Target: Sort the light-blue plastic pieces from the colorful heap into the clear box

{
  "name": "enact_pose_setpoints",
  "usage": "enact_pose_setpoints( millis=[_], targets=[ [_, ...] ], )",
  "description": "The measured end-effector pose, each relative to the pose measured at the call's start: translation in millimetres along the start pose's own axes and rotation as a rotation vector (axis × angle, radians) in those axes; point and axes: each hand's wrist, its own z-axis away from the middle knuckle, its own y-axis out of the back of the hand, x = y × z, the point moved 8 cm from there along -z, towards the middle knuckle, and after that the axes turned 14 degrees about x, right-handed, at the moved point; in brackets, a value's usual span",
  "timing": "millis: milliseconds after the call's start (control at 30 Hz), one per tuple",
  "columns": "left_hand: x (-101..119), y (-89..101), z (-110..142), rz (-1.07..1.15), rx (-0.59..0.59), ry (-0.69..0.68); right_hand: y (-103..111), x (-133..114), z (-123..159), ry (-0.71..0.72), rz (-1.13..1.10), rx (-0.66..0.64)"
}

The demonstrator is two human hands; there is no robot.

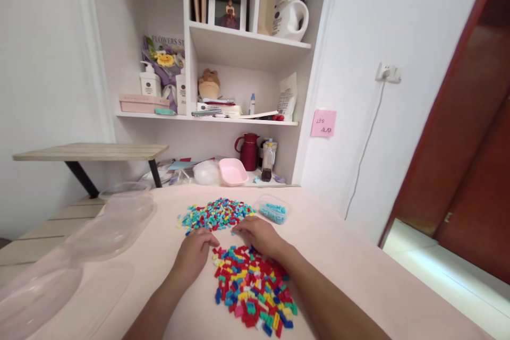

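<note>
Two heaps of small plastic building bricks lie on the pale pink table. The farther heap (pixel 219 213) is mostly light blue and teal. In the nearer heap (pixel 255 287) red, yellow, blue and green bricks mix. My left hand (pixel 196 252) rests loosely bent between the heaps, at their left side, with no brick visible in it. My right hand (pixel 258 235) reaches over the back of the near heap, fingers curled and closed at the front edge of the far heap. A tiny light blue brick (pixel 233 232) shows at its fingertips. Behind it, a clear tub (pixel 274 209) contains light blue bricks.
Clear plastic containers (pixel 111 231) line the table's left side. At the back, a pink basin (pixel 233 171), a dark red jug (pixel 249 152) and a bottle of dark liquid (pixel 268 162) stand below the shelves. A wooden board (pixel 91 152) on black legs is at left.
</note>
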Motion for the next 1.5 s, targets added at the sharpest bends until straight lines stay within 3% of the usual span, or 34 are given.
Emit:
enact_pose_setpoints(
  millis=[167, 400, 700, 833, 1033, 1233, 1400, 1500],
  targets=[
    [-1, -0.5, -1, 0.008, 0.009, 0.001, 6, 10, 0, -0.068, -0.076, 0.036],
    [0, 1.4, 0, 0.022, 0.021, 0.023, -4, 4, -3, -0.039, 0.128, 0.032],
    [-3, 4.9, -3, 0.069, 0.059, 0.071, 0, 1, -8, -0.055, 0.129, 0.033],
    [-7, 7.8, -3, 0.118, 0.124, 0.129, 27, 11, -13, -0.068, 0.11, 0.15],
    [-11, 15.5, -4, 0.15, 0.199, 0.218, 96, 68, -2, -0.3, 0.135, 0.581],
    [-13, 22.6, -3, 0.125, 0.213, 0.267, 111, 101, 16, -0.418, 0.149, 0.692],
    [-17, 22.6, -3, 0.132, 0.217, 0.277, 109, 76, 11, -0.316, 0.023, 0.749],
    [-24, 19.7, -3, 0.14, 0.223, 0.285, 80, 40, -2, -0.151, -0.099, 0.559]
  ],
)
